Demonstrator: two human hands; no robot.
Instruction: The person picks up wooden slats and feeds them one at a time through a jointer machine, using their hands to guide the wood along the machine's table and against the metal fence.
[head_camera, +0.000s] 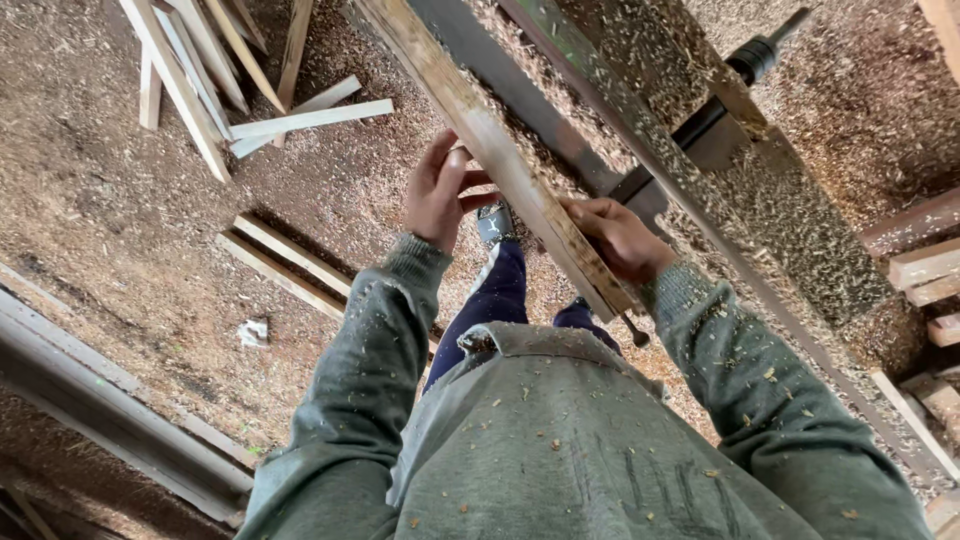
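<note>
A long pale wooden plank runs diagonally from the upper middle down to my waist. My left hand grips its left edge, fingers curled over the board. My right hand holds the plank's near end from the right side, thumb on top. The plank lies along the edge of a woodworking machine table covered in shavings. My grey sleeves and jacket fill the lower frame, and my dark blue trouser legs and a shoe show below the plank.
Sawdust covers the floor. Loose wooden slats lie in a heap at the upper left, two more lie left of my legs. Timber pieces are stacked at the right edge. A grey beam crosses the lower left.
</note>
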